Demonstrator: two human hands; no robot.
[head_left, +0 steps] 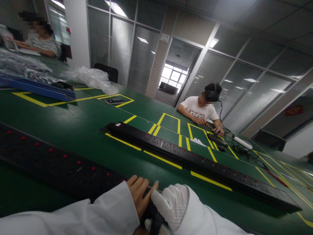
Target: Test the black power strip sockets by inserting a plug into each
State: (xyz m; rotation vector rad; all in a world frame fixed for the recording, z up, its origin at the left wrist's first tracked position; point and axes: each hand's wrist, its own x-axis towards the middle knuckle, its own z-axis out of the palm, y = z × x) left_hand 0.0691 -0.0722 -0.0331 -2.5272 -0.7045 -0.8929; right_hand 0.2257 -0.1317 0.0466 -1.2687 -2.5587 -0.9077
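Note:
A long black power strip (61,163) with a row of small red marks lies across the near left, slanting down toward me. My left hand (140,194), bare, is curled over its right end. My right hand (172,202), in a white dotted glove, is closed beside the left, around a thick black cable (156,219) at that end. The hands nearly touch, and the sleeves and fingers hide much of the gripped part. Beyond them a second black power strip (195,160), showing its sockets and red marks, stretches diagonally across the green table (85,117).
Yellow tape marks the table. Clear plastic wrap (90,78) and a blue bar (36,88) lie at the far left, near a phone (114,101). Across the table a person (201,109) works near a white power strip (243,143) and black cables. Another person (42,42) sits far left.

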